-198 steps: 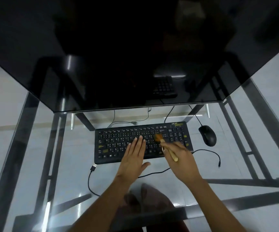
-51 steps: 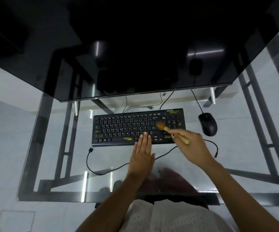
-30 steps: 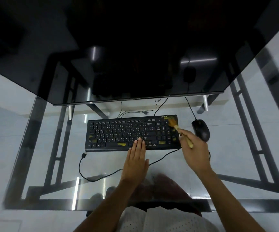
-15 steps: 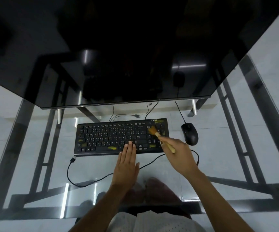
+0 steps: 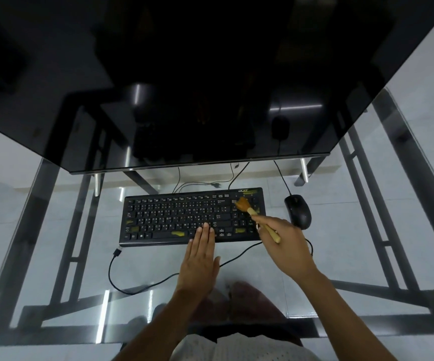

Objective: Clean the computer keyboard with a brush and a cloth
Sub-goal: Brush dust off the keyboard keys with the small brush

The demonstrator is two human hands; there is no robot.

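Note:
A black keyboard with yellow smudges lies on the glass desk. My right hand grips a small wooden-handled brush; its orange bristles rest on the number pad at the keyboard's upper right. My left hand lies flat, fingers together and extended, with the fingertips on the keys near the front edge, right of the space bar. No cloth is in view.
A black mouse sits just right of the keyboard, close to my right hand. A dark monitor hangs over the far side. The keyboard's loose USB cable loops on the glass desk near the front.
The brush has moved from the middle-right keys up onto the number pad's upper part. My left hand stays flat on the front keys. The camera view shifted slightly.

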